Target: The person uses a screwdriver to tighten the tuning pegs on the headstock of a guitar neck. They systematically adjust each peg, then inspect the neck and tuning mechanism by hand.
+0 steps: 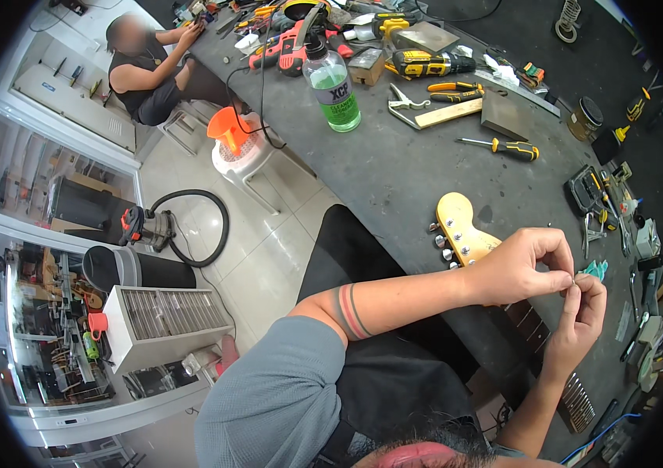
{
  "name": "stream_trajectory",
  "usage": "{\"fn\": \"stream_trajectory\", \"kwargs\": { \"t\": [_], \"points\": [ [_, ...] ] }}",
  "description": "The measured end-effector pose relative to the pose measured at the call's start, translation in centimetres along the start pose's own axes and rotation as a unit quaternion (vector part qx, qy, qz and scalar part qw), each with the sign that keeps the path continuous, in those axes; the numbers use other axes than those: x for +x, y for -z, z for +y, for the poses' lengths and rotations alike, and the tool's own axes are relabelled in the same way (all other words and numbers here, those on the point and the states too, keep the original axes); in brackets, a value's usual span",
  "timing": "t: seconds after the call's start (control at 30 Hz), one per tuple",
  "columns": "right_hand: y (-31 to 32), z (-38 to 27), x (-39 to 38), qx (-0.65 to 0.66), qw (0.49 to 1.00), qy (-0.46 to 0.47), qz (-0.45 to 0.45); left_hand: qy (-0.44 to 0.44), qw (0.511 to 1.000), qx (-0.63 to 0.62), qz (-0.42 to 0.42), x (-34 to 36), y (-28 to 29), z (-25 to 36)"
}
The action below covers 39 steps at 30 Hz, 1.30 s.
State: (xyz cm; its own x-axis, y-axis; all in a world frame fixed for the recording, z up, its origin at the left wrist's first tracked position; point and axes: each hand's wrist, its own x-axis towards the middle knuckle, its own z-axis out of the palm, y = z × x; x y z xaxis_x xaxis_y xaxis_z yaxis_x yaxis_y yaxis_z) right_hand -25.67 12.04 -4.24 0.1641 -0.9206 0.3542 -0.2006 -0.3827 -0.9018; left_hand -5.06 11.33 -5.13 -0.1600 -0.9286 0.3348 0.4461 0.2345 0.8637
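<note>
My left hand (520,267) reaches across above a guitar headstock (455,212), its thumb and forefinger pinched together. Right against those fingertips, the thumb and forefinger of my right hand (577,316) are closed too. Something tiny sits where the two pinches meet, too small to name. The pale wooden headstock lies on the bench with metal tuners along one side and posts on its face. Part of the dark fretted neck (529,326) shows below my hands; my left hand and forearm hide the stretch between. Beside my right fingertips lies a small teal crumpled piece (597,270).
On the dark workbench (409,187) stand a spray bottle of green liquid (341,101), a screwdriver (503,148), pliers (456,92) and a yellow-black drill (429,62). Tools crowd the right edge. A person (148,74) sits at the far left, near a stool (253,156) and a vacuum (152,226).
</note>
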Motion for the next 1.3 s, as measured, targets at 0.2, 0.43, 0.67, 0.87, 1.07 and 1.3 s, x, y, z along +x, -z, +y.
{"fn": "stream_trajectory", "kwargs": {
  "t": [0.2, 0.43, 0.67, 0.87, 1.07, 1.3],
  "points": [
    [-0.4, -0.4, -0.2, -0.008, 1.0, -0.008, 0.0, -0.034, 0.998, 0.057, -0.015, 0.1, 0.3, -0.5],
    [-0.6, -1.6, 0.2, -0.075, 0.997, 0.024, 0.026, -0.02, 0.999, 0.034, -0.032, 0.3, 0.4, -0.5],
    [-0.3, -1.5, 0.7, -0.099, 0.989, 0.106, 0.0, 0.061, 0.997, -0.021, -0.031, 0.3, 0.5, -0.1],
    [-0.2, -1.7, 0.8, -0.115, 0.983, 0.144, -0.013, 0.08, 0.995, -0.018, -0.048, 0.1, 1.2, 0.0],
    [0.0, -1.8, 1.0, -0.124, 0.976, 0.175, -0.032, 0.072, 0.996, -0.013, -0.054, -0.1, 1.3, 0.1],
    [0.2, -1.8, 0.9, -0.08, 0.98, 0.174, -0.052, 0.067, 0.994, -0.034, -0.081, -0.2, 1.6, 0.3]
  ]
}}
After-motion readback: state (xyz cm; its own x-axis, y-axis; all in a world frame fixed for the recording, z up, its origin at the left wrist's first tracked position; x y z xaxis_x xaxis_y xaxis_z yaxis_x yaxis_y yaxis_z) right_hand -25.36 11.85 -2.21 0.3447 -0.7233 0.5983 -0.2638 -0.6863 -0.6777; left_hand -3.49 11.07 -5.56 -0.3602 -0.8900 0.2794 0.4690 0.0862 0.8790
